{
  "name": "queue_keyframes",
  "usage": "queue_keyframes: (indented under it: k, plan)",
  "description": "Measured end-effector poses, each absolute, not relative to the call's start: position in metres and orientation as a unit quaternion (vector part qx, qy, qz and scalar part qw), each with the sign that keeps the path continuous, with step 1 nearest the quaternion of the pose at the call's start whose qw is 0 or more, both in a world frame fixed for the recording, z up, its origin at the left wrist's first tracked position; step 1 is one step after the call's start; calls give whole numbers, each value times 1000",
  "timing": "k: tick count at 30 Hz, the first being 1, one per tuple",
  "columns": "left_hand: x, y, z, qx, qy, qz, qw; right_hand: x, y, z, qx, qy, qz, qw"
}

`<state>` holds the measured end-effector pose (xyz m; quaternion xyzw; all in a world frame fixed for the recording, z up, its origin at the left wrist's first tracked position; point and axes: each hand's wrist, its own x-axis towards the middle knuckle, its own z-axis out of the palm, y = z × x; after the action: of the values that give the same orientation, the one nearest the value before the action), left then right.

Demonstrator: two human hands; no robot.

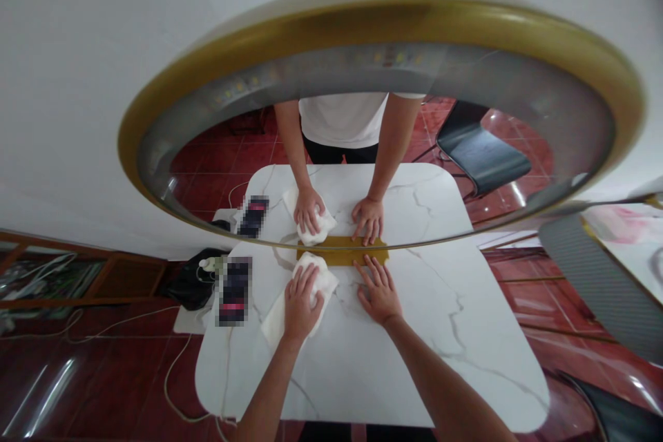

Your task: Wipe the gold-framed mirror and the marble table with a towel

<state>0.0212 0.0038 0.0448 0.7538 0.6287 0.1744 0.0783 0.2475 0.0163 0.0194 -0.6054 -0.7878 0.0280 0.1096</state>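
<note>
My left hand presses down on a crumpled white cloth, fingers curved over it. Part of the cloth spreads flat on the table toward me, beneath the wrist. Fingers spread, my right hand lies on the white marbled table, its fingertips touching the front edge of a gold base plate. The bunched cloth touches this plate's left end. Right behind stands a large oval mirror with a gold frame, reflecting both hands, the cloth and the tabletop.
A blurred-out dark device lies at the table's left edge. Beyond it are a black bag and white cables. A wooden cabinet stands at far left. Chairs, one black and one grey, stand at the right.
</note>
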Motion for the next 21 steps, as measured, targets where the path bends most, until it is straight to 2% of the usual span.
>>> queue_keyframes:
  k: [8, 21]
  plan:
    - [10, 36, 40, 718, 651, 238, 70, 247, 16, 20, -605, -789, 28, 101]
    - [18, 12, 41, 681, 685, 255, 46, 248, 17, 18, -603, -791, 30, 103]
